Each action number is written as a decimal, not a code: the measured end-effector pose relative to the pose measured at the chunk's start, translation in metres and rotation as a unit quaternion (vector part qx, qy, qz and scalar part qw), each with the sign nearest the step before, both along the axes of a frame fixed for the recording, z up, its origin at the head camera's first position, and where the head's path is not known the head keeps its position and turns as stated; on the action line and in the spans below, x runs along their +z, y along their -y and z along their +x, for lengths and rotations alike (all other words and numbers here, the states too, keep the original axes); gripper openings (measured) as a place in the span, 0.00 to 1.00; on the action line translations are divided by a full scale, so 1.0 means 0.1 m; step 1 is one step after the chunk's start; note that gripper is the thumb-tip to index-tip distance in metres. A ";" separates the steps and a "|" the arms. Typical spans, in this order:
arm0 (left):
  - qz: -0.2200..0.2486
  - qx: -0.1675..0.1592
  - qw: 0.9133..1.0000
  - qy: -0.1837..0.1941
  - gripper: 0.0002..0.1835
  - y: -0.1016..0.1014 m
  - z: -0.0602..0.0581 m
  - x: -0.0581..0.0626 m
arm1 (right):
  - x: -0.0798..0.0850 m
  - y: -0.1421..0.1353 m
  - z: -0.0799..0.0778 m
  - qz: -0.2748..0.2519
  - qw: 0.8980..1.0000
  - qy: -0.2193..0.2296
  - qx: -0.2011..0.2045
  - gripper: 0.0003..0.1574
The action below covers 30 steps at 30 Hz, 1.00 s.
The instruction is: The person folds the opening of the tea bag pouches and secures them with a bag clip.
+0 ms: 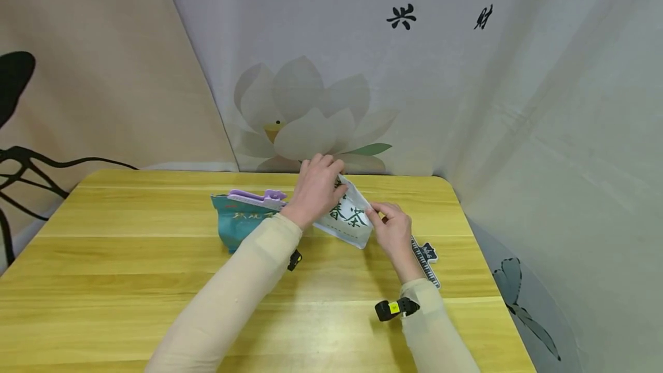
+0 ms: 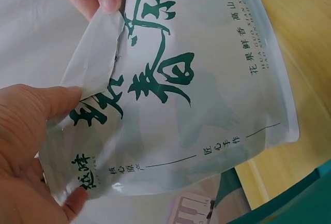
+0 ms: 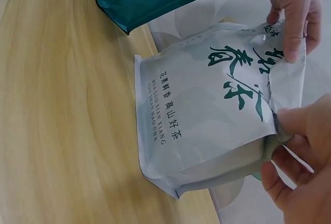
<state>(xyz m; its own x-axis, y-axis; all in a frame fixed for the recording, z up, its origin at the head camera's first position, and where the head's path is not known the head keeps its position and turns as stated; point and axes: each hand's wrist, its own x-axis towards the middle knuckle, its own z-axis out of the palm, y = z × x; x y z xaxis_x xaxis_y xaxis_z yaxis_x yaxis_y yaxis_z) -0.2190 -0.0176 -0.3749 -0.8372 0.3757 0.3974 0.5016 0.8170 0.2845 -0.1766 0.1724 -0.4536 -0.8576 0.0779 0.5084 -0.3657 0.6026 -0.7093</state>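
A white tea pouch (image 1: 344, 220) with green lettering stands tilted between the two hands, near the back of the table. Its top is folded over in a flap (image 2: 95, 53). My left hand (image 1: 317, 189) pinches one end of that fold, thumb on the printed front. At the other end, my right hand (image 1: 392, 235) pinches the fold between thumb and fingers; the right wrist view has both thumbs on the flap. To the left stands a teal pouch (image 1: 240, 223), its top held by a purple sealing clip (image 1: 256, 197); the left forearm partly hides it.
A black-and-white clip-like strip (image 1: 427, 263) lies by the right wrist, partly covered by it. The wooden table (image 1: 321, 327) ends at a printed cloth backdrop (image 1: 321, 45). Black cables (image 1: 77, 161) hang off the left side.
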 end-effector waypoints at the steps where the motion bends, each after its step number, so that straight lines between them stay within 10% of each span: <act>1: 0.001 0.003 1.000 0.002 0.13 0.00 0.00 0.00 | 0.00 0.00 0.00 -0.001 1.000 0.004 0.001 0.07; 30: -0.014 0.009 1.000 0.007 0.18 -0.03 -0.01 -0.01 | 0.04 -0.05 0.09 -0.016 0.999 0.046 0.020 0.13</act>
<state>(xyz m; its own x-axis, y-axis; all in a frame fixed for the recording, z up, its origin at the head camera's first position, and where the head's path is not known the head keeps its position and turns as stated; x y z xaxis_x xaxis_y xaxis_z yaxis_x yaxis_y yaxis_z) -0.2199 -0.0143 -0.3762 -0.8489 0.3717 0.3759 0.4836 0.8331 0.2684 -0.1679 0.1772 -0.4493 -0.9037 0.0577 0.4243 -0.3208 0.5651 -0.7601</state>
